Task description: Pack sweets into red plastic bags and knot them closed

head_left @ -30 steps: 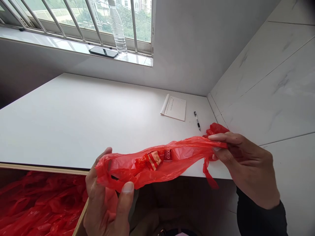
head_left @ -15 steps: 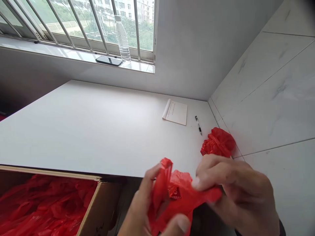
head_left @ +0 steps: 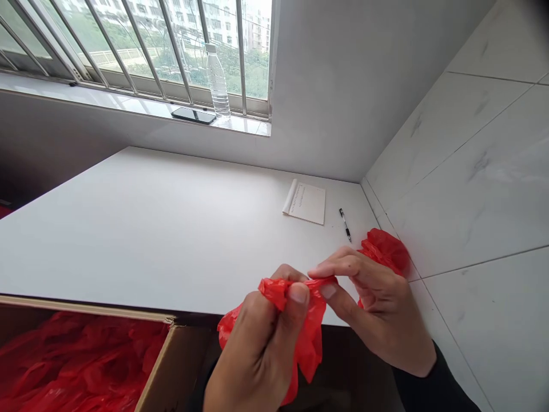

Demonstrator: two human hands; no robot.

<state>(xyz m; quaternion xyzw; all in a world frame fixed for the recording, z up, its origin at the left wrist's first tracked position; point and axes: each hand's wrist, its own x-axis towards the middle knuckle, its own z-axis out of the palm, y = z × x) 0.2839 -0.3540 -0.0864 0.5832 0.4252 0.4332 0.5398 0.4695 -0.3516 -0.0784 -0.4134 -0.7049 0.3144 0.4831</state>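
Note:
A thin red plastic bag (head_left: pixel 311 343) is bunched up between both hands, just over the table's front edge. My left hand (head_left: pixel 261 343) is closed round it, the thumb pressing a gathered fold against the curled fingers. From the right, my right hand (head_left: pixel 369 303) pinches the bag's twisted end between thumb and fingertips. The lower part of the bag hangs loose beneath my left hand. Behind my right hand, a second crumpled red plastic bag (head_left: pixel 388 252) rests on the table against the tiled wall, partly covered by that hand.
A cardboard box (head_left: pixel 180 349) full of red plastic bags (head_left: pixel 77 366) stands at the lower left. On the white table (head_left: pixel 171 229) lie a notepad (head_left: pixel 306 203) and a pen (head_left: pixel 345 225). The windowsill holds a water bottle (head_left: pixel 218 86) and a phone (head_left: pixel 194 116).
My hands have come closer together. My left hand has gone from spread fingers round the bag to a closed grip, and the bag is now gathered tighter. The view has tilted up slightly.

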